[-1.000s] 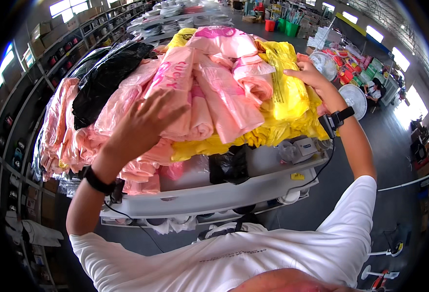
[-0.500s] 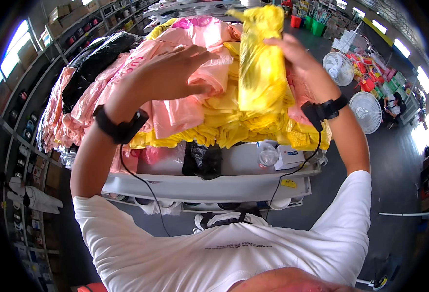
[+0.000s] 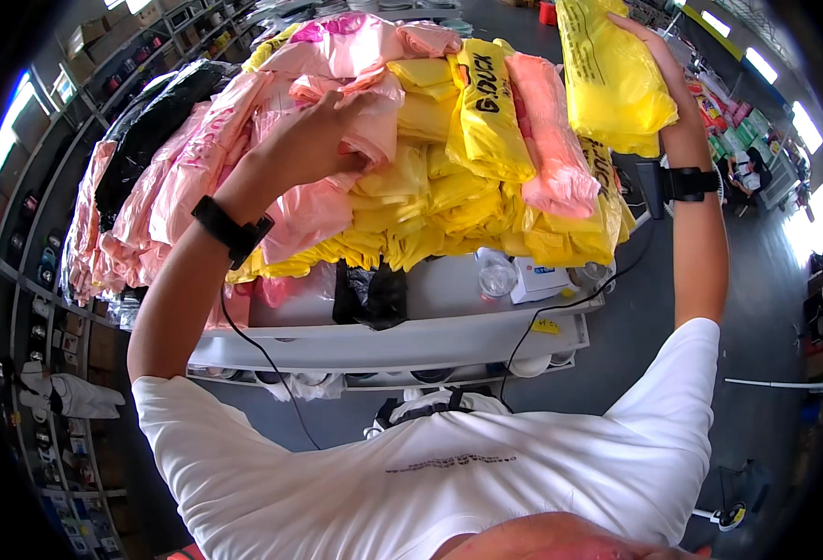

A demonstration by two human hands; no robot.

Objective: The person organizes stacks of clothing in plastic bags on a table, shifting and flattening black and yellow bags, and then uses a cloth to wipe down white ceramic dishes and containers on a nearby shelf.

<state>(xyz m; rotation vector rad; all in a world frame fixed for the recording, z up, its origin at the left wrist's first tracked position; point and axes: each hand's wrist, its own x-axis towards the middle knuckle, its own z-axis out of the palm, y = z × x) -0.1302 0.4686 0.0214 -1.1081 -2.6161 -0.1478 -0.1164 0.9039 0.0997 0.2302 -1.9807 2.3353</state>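
Note:
My right hand (image 3: 659,58) grips a folded yellow plastic bag (image 3: 612,84) by its right edge, up off the right end of a heaped pile. My left hand (image 3: 323,138) rests over a folded pink plastic bag (image 3: 374,126), with its fingers apart; some fingertips are hidden against the plastic. Between the hands lie more yellow bags (image 3: 494,117), one with dark print, and a rolled pink bag (image 3: 553,140).
Under the pile, a grey shelf unit (image 3: 430,322) holds a black plastic bag (image 3: 371,294), a clear container (image 3: 495,275) and a white box (image 3: 539,280). A black bag (image 3: 169,117) covers the pile's left side. Storage racks (image 3: 34,308) line the left.
My right hand has carried the yellow bag rightward, away from the middle of the pile, uncovering the printed yellow bag and the rolled pink one. My left hand stays over the pink bag.

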